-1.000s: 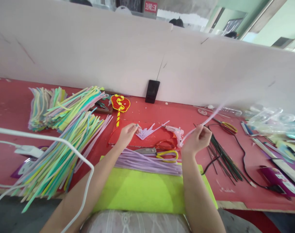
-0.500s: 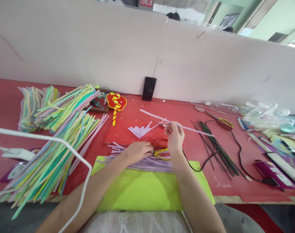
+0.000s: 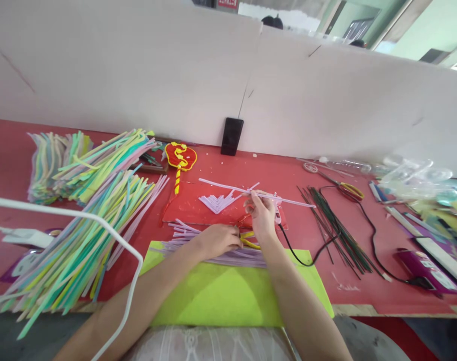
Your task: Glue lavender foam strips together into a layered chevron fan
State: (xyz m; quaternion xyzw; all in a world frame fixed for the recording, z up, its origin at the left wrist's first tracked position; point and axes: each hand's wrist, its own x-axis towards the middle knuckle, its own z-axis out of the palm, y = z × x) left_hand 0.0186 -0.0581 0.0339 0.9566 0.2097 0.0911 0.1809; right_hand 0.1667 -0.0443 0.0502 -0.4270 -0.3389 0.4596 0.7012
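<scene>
My right hand (image 3: pixel 263 216) pinches a long pale purple pipe cleaner (image 3: pixel 221 184) held roughly level above the red work area. Beyond it, a V-shaped piece of purple pipe cleaners (image 3: pixel 217 202) lies flat, one stem reaching up to the right. My left hand (image 3: pixel 221 241) rests, fingers curled, over the head end of a yellow-handled tool (image 3: pixel 253 244); its head is hidden, so I cannot tell its kind. Underneath are loose purple pipe cleaners (image 3: pixel 228 259) across a yellow-green mat (image 3: pixel 217 296). Beside my right hand lies a pink corded device (image 3: pixel 277 213), partly hidden.
Pastel pipe cleaner bundles (image 3: pixel 85 240) fill the left side, crossed by a white cable (image 3: pixel 127 240). A red and yellow fan shape (image 3: pixel 181 156) and a phone (image 3: pixel 232 136) stand farther back. Dark green stems (image 3: pixel 341 235), scissors (image 3: pixel 351 190) and a purple power strip (image 3: pixel 426 271) lie right.
My right hand has moved slightly left with the pipe cleaner, uncovering more of the pink device. My left hand has slid a little right, covering more of the yellow-handled tool.
</scene>
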